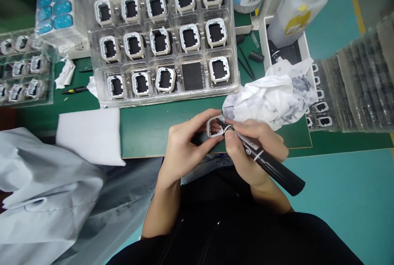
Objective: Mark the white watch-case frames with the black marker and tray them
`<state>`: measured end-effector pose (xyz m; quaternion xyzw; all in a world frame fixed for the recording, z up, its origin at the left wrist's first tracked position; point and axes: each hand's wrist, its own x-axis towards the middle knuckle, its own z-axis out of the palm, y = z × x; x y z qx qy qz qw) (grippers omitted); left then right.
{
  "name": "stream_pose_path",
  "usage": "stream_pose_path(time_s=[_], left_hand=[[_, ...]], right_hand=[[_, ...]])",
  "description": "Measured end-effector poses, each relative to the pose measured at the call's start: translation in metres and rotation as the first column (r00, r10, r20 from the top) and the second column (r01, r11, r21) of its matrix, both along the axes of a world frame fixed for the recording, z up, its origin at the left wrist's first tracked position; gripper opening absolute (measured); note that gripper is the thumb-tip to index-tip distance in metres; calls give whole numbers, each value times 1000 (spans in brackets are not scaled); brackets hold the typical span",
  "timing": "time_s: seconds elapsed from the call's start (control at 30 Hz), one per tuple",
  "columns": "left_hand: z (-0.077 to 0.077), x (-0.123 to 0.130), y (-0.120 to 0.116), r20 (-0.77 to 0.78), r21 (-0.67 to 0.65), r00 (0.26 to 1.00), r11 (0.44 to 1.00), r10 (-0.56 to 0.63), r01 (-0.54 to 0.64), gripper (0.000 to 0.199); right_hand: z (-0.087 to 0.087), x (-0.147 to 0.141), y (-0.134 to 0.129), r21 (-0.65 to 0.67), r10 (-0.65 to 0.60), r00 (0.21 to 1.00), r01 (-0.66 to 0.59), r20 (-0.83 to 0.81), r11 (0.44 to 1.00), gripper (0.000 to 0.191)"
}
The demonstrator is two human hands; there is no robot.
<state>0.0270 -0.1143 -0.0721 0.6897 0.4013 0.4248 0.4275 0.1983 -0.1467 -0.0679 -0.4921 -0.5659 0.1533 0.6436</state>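
Observation:
My left hand pinches a small white square frame between thumb and fingers, just over the near edge of the green mat. My right hand grips a black marker pen like a pencil, its tip touching the inside of the frame. Beyond the hands stands a clear plastic tray filled with several of the same white frames, one pocket holding only a black insert.
A crumpled white cloth lies right of the hands. Stacked clear trays sit at the far right and another tray of frames at the far left. A white pad, a bottle and a pale coat are nearby.

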Motion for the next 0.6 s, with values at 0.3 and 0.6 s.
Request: stream_pose_path(time_s=[0.3, 0.6], left_hand=[[1, 0, -1, -91, 75, 995, 997, 33, -26, 43], [3, 0, -3, -148, 96, 988, 995, 40, -26, 39]], right_hand=[[2, 0, 0, -7, -3, 1000, 3, 16, 1000, 15], [1, 0, -1, -25, -5, 1000, 4, -5, 1000, 13]])
